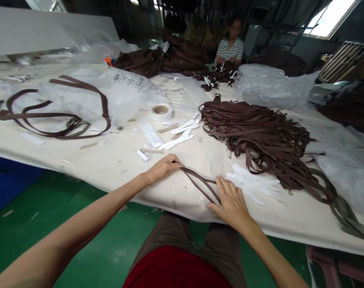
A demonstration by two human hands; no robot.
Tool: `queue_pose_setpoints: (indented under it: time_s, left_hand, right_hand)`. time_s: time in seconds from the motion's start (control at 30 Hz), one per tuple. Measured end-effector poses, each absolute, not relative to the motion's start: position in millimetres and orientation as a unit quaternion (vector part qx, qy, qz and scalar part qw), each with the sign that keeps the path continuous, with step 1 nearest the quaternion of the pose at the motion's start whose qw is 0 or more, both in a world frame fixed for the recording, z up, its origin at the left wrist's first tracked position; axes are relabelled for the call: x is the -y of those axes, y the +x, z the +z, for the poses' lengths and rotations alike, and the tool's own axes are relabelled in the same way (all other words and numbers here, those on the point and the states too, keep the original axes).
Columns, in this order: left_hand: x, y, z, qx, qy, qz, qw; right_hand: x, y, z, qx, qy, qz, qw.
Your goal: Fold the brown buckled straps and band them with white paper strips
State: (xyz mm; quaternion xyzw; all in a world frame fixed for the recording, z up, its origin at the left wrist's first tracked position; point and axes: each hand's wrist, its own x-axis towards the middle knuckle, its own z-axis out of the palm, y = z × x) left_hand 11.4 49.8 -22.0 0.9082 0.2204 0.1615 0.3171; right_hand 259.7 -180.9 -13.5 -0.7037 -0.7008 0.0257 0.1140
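Observation:
Brown straps (199, 182) stretch between my hands, low over the near edge of the table. My left hand (166, 167) pinches their left end between thumb and fingers. On the other side, my right hand (231, 200) is closed on the straps, with its thumb below and its fingers above. A white glove (253, 182) lies flat just beyond my right hand. Further back on the right is a big pile of brown straps (256, 132) with small metal clips.
The pale table (116, 168) holds a roll of white tape (160, 112), white cords (183, 134), plastic sheeting (124, 92) and loose brown straps (105, 106) at the left. A person (229, 50) in a striped shirt is across the table, near brown fabric (182, 56).

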Motion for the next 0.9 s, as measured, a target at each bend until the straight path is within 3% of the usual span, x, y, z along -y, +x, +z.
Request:
queue_pose_setpoints:
  time_s: [0.23,0.43,0.6,0.77,0.9]
  left_hand:
    - [-52.1,16.2,-19.1,-0.211,0.888,0.190,0.362]
    - [-55.5,16.7,-17.5,-0.171,0.922,0.153,0.311]
    - [-57.3,15.4,-16.8,-0.155,0.926,0.162,0.303]
    - [-60.2,16.6,-19.8,-0.166,0.925,0.163,0.301]
    - [-60.3,19.5,-19.9,-0.167,0.927,0.153,0.300]
  right_hand:
    - [174.0,272.0,-17.0,0.786,-0.596,0.038,0.162]
    - [152.7,288.6,19.0,0.901,-0.419,0.112,0.006]
    - [121.2,290.4,39.0,0.942,-0.322,0.071,-0.062]
    - [91.8,292.1,28.7,0.978,-0.201,0.056,-0.019]
    - [80.1,282.6,11.3,0.962,-0.266,0.044,0.038]
